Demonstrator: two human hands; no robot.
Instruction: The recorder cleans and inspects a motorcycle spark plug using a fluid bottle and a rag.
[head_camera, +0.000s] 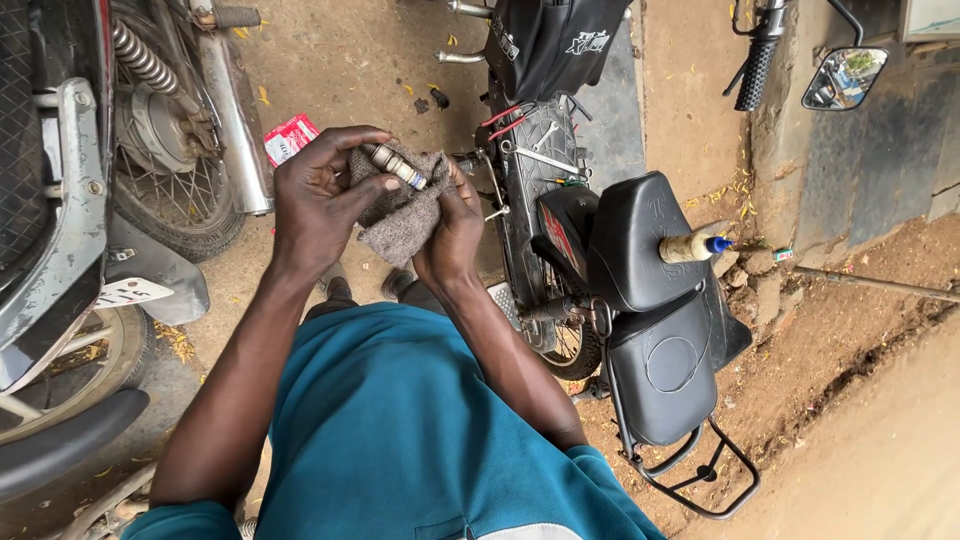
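Both hands (385, 205) wipe spark plug (396, 165) with rag (405, 215).

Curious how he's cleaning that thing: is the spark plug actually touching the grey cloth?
Touching. The head view shows the spark plug lying on the grey cloth, which the left hand and right hand hold around it.

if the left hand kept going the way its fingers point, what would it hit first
Probably the right hand: the left hand points across the grey rag and spark plug it already touches. Depth is unclear.
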